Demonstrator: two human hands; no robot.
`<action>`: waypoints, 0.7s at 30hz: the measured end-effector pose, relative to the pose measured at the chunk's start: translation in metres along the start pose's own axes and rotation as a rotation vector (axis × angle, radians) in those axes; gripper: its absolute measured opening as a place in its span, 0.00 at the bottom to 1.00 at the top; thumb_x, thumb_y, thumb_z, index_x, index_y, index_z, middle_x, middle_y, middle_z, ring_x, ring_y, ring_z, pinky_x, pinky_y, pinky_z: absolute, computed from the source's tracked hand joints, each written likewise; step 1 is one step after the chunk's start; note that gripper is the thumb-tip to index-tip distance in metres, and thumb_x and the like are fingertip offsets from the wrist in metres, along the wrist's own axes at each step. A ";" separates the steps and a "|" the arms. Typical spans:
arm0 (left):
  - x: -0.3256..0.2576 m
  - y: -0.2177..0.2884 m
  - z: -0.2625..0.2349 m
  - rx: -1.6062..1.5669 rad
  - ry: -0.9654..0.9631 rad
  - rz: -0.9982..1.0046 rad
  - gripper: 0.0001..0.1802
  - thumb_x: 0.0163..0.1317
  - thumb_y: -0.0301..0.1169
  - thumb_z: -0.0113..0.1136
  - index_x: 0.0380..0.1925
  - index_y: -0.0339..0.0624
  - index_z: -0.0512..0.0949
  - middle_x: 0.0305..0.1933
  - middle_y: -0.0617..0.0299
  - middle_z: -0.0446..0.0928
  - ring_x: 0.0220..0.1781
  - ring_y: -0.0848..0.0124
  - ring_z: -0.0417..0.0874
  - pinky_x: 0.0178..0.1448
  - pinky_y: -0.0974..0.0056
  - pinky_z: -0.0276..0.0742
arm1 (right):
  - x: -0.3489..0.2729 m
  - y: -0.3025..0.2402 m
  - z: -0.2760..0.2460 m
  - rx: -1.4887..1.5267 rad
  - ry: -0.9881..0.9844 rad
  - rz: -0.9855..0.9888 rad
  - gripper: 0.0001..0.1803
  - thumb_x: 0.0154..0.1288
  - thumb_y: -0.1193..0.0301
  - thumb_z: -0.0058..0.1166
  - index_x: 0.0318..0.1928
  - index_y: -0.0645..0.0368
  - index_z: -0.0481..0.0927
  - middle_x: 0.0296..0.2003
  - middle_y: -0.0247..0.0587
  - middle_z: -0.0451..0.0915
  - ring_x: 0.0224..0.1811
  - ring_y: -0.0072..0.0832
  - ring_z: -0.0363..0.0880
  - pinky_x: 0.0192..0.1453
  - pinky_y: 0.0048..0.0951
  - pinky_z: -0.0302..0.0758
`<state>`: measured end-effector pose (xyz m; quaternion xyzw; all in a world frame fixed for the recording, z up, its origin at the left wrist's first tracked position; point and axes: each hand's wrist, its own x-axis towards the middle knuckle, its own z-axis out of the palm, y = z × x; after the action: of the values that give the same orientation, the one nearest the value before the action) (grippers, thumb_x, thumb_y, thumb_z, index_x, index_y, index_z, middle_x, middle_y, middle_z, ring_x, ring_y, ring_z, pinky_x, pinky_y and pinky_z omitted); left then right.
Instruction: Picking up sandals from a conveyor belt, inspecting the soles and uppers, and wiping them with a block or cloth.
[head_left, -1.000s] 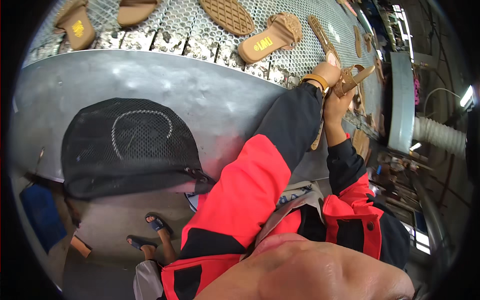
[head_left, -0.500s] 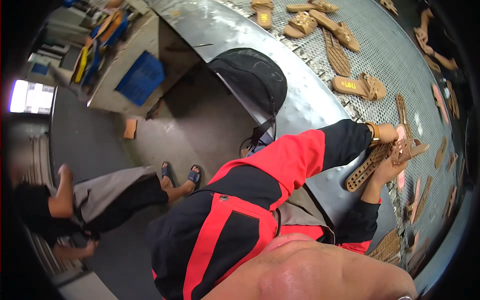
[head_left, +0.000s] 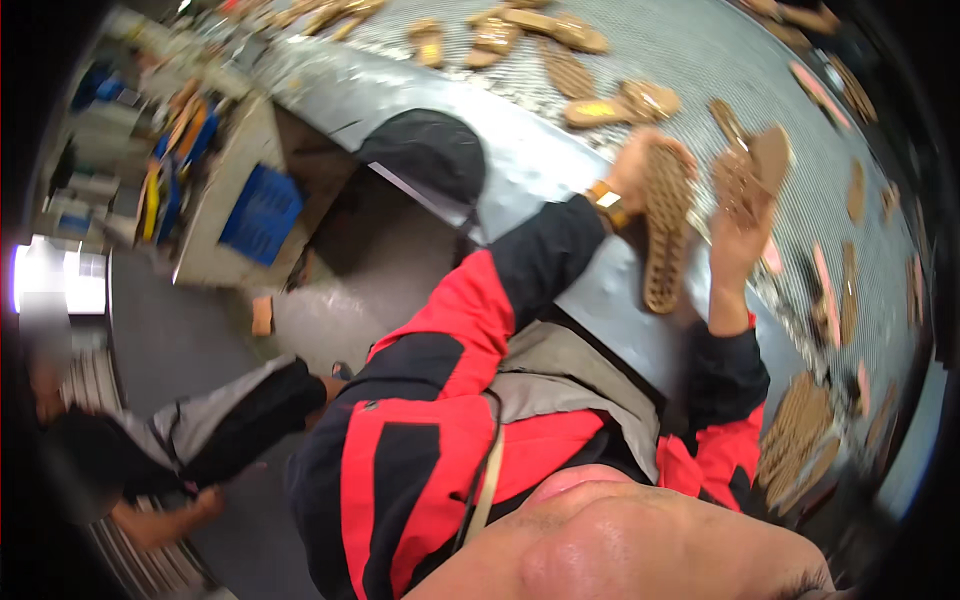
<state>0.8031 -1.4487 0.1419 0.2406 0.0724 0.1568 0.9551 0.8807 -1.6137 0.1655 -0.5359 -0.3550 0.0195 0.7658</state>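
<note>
Brown sole (head_left: 664,255) is gripped near its far end by curled left-hand (head_left: 630,172) fingers, presumably leaving its length clear; sandal (head_left: 768,163) is clasped by partly hidden right-hand (head_left: 738,240) fingers, over bench (head_left: 600,290).

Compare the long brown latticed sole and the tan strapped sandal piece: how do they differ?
The long brown latticed sole shows no strap; the tan strapped sandal piece has a textured one. The sole is in the left hand, the sandal piece in the right hand. Both are in brown tones.
</note>
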 end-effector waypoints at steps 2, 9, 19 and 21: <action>-0.014 0.017 0.005 0.093 -0.088 0.089 0.24 0.75 0.42 0.41 0.43 0.33 0.81 0.42 0.47 0.85 0.44 0.54 0.88 0.53 0.49 0.87 | 0.003 -0.030 -0.007 -0.034 -0.056 0.249 0.21 0.68 0.84 0.56 0.61 0.63 0.76 0.53 0.40 0.83 0.51 0.27 0.84 0.55 0.27 0.80; -0.059 0.052 0.050 0.394 0.165 0.461 0.28 0.80 0.42 0.32 0.50 0.31 0.78 0.50 0.45 0.84 0.53 0.51 0.87 0.61 0.49 0.84 | -0.001 -0.081 0.010 0.148 -0.425 0.505 0.22 0.65 0.81 0.62 0.59 0.63 0.76 0.44 0.37 0.86 0.47 0.23 0.84 0.53 0.28 0.81; -0.088 0.041 0.074 0.359 -0.080 0.416 0.27 0.78 0.42 0.30 0.49 0.32 0.77 0.48 0.44 0.83 0.54 0.49 0.86 0.62 0.47 0.83 | -0.025 -0.066 0.016 0.020 -0.468 0.586 0.11 0.64 0.77 0.64 0.47 0.62 0.84 0.36 0.34 0.87 0.38 0.18 0.82 0.45 0.27 0.80; -0.089 0.038 0.076 0.313 -0.081 0.406 0.27 0.78 0.41 0.31 0.49 0.32 0.76 0.48 0.44 0.83 0.53 0.49 0.86 0.61 0.47 0.83 | -0.026 -0.070 0.014 0.045 -0.451 0.681 0.10 0.64 0.79 0.63 0.46 0.62 0.83 0.34 0.36 0.86 0.33 0.21 0.85 0.37 0.27 0.80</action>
<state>0.7260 -1.4795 0.2322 0.4013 0.0077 0.3224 0.8573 0.8287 -1.6424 0.2123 -0.5884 -0.3156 0.3968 0.6299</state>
